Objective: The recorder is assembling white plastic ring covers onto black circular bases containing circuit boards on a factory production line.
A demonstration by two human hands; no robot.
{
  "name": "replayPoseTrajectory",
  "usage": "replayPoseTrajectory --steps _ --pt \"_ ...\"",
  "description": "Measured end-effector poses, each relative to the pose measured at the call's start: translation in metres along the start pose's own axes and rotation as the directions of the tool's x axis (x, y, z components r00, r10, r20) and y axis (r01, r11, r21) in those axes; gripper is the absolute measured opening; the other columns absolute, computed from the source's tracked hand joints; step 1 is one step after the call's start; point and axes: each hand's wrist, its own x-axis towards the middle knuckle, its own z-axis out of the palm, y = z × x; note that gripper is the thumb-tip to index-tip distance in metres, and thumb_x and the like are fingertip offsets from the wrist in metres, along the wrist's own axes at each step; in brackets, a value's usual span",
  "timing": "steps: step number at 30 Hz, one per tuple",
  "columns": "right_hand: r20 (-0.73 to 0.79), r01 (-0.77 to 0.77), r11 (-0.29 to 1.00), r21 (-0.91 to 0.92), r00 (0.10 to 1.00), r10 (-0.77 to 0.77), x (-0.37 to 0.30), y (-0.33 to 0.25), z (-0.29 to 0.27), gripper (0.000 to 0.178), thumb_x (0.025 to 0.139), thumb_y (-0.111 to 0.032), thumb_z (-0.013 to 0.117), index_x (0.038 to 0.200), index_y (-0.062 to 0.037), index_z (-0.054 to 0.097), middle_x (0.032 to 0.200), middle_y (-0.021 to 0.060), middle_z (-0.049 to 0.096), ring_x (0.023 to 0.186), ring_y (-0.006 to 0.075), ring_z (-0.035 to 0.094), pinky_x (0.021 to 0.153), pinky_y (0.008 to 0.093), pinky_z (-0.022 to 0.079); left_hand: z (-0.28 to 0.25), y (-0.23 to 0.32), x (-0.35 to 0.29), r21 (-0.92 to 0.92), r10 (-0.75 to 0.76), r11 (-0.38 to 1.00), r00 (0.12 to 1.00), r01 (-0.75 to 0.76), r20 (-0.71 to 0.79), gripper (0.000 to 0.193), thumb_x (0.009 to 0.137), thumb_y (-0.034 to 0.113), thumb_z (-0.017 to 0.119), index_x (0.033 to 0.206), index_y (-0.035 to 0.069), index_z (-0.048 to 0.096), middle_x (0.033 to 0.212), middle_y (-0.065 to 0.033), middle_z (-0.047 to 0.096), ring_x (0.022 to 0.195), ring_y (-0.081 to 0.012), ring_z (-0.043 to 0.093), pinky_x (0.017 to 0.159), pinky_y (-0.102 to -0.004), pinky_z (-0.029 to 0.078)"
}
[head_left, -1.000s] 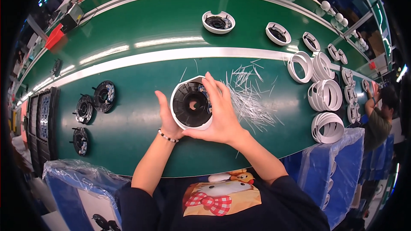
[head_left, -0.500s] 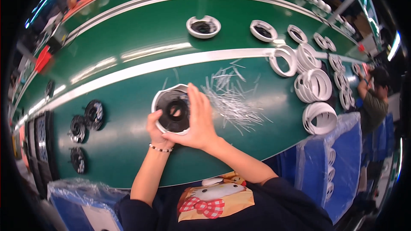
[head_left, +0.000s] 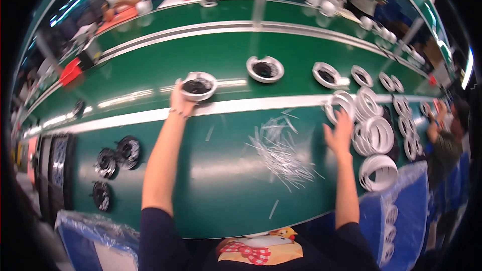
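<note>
At the far side of the worktable my left hand (head_left: 181, 101) is closed on the left edge of a round white housing (head_left: 212, 88) with a black part inside. The housing is over the green belt, just past the pale rail; whether it rests there cannot be told. My right hand (head_left: 340, 134) reaches right with its fingers spread and nothing held. Its fingertips overlap the lower edge of a white ring (head_left: 331, 104); contact is unclear. A loose pile of thin clear strips (head_left: 282, 156) lies between my arms.
More white rings (head_left: 376, 135) stand stacked at the right. Further housings (head_left: 264, 69) sit along the belt. Several black round parts (head_left: 128, 151) lie at the left. Blue bins with plastic film (head_left: 401, 216) flank the near edge. People work across the belt and at the far right.
My left hand has carried the housing from mid-table forward to the belt. My right hand has let go of it and moved right to the white rings. The view has tilted up.
</note>
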Motion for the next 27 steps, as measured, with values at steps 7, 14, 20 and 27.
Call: replayPoseTrajectory --steps 7,14,20,27 --pt "0.208 -0.135 0.988 -0.075 0.967 0.148 -0.013 0.06 0.023 0.019 0.076 -0.013 0.054 0.093 -0.0065 0.058 0.09 0.0118 0.059 0.087 0.0298 0.054 0.092 0.0523 0.026 -0.029 -0.007 0.051 0.737 0.445 0.673 0.832 -0.066 -0.331 0.065 0.074 0.037 0.06 0.12 -0.002 0.036 0.111 -0.0199 0.051 0.105 -0.0268 0.049 0.088 -0.0336 0.038" --pt "-0.001 -0.086 0.983 0.162 0.996 0.087 -0.002 0.053 0.018 0.012 0.075 -0.014 0.06 0.081 -0.0029 0.06 0.066 0.0124 0.061 0.06 0.0233 0.06 0.087 0.0363 0.038 -0.096 0.166 -0.11 0.865 0.236 -0.502 0.966 0.026 0.108 0.055 0.068 0.012 0.055 0.12 0.006 0.038 0.104 -0.02 0.055 0.096 -0.0344 0.053 0.084 -0.038 0.042" --pt "0.12 -0.319 0.9 0.298 0.948 0.296 0.006 0.056 0.03 0.019 0.072 -0.018 0.066 0.072 0.0002 0.059 0.06 0.0104 0.06 0.052 0.0161 0.057 0.052 0.0261 0.043 -0.113 0.178 -0.182 0.699 0.112 -0.672 0.966 0.245 -0.231 0.054 0.062 0.023 0.069 0.11 0.008 0.051 0.1 -0.0145 0.058 0.097 -0.031 0.053 0.088 -0.0368 0.04" --pt "-0.285 -0.035 0.972 0.233 0.953 0.103 0.014 0.037 -0.01 0.012 0.072 -0.013 0.065 0.07 -0.0024 0.061 0.063 0.0085 0.06 0.054 0.0193 0.057 0.052 0.0267 0.043 -0.079 0.164 -0.173 0.877 0.332 -0.457 0.943 0.147 0.014 0.04 0.064 0.022 0.069 0.099 0.008 0.056 0.087 -0.0115 0.062 0.082 -0.0263 0.059 0.079 -0.0339 0.044"
